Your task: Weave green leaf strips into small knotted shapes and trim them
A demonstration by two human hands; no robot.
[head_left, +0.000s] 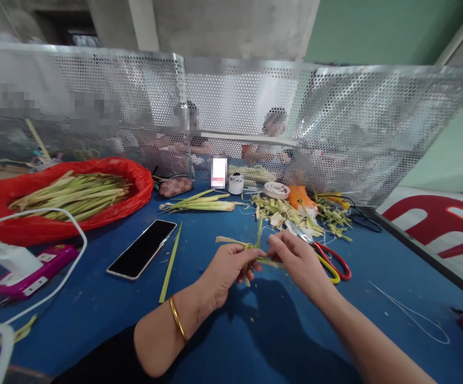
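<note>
My left hand (231, 262) pinches a small knot of folded green leaf strips (249, 246), with loose ends sticking out to the left, upward and below. Just right of it, my right hand (293, 258) has its thumb and fingers closed on a strip that runs out of the knot; its fingertips are partly hidden. Beyond the right hand lie scissors (335, 261) with red and yellow handles. A single flat green strip (171, 264) rests on the blue table left of my hands, beside a dark-screened phone (142, 249).
A red plastic bag (137, 181) of long leaves stands at left, near a purple power strip (51, 266) with a white cable. Leaf stalks (203, 203), a tape roll (276, 190) and leaf scraps (277, 213) lie ahead. A perforated metal screen (231, 96) crosses the back, people behind it.
</note>
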